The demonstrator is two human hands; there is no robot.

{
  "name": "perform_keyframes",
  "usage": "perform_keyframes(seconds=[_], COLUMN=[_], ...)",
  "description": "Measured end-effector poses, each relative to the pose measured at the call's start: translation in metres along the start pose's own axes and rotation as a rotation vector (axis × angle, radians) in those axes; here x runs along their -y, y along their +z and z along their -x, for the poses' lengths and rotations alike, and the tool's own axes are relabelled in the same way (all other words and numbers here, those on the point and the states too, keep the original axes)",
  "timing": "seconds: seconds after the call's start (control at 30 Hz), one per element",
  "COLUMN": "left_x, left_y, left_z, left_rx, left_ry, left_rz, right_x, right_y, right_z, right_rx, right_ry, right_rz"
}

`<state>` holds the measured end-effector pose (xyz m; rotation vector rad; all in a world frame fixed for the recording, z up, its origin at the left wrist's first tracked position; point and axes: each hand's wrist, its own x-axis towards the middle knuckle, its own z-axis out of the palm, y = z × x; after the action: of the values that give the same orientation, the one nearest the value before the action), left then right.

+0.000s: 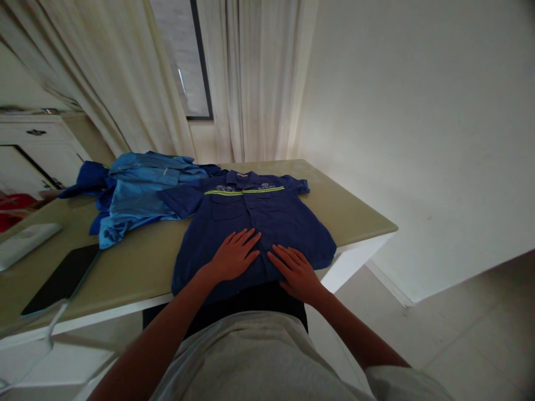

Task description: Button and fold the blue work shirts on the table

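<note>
A dark blue short-sleeved work shirt (267,214) lies spread front side up, its collar pointing away from me. A yellow-green stripe crosses its chest, with pale lettering above. My left hand (236,255) rests on the lower front, left of the button line, fingers extended. To the right of that line, my right hand (295,273) lies on the cloth near the hem, its fingers stretched out too. Neither hand grips the fabric. The hem reaches the table's near edge. One sleeve touches a heap of light blue clothing (142,186) to the left.
The table (368,223) has a corner jutting out at right, near a white wall (418,139). On its left part lie a black tablet (62,278) with a white cable (52,328) and a white box-like object (27,242). Curtains (251,83) hang behind the table.
</note>
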<state>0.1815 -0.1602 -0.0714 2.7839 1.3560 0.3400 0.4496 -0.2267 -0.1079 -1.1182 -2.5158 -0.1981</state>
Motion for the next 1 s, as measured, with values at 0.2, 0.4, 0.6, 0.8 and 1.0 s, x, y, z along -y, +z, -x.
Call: perform_keyframes(seconds=[0.2, 0.4, 0.6, 0.8, 1.0], left_x=[0.014, 0.037, 0.037, 0.027, 0.007], left_y=[-0.022, -0.024, 0.001, 0.003, 0.006], left_z=[-0.016, -0.061, -0.068, -0.053, -0.038], left_rx=[0.035, -0.032, 0.039, 0.033, 0.018], left_ry=[0.025, -0.085, -0.176, -0.162, -0.168], left_rz=[0.08, 0.07, 0.03, 0.015, 0.003], right_x=[0.002, 0.007, 0.009, 0.008, -0.002], right_y=[-0.008, -0.006, -0.007, -0.024, -0.048], right_z=[0.007, 0.023, 0.035, 0.025, -0.036], right_rx=[-0.047, -0.045, -0.042, -0.012, -0.123], right_ry=[-0.049, -0.075, -0.088, -0.258, -0.063], right_rz=[-0.122, -0.168, -0.177, -0.283, -0.244])
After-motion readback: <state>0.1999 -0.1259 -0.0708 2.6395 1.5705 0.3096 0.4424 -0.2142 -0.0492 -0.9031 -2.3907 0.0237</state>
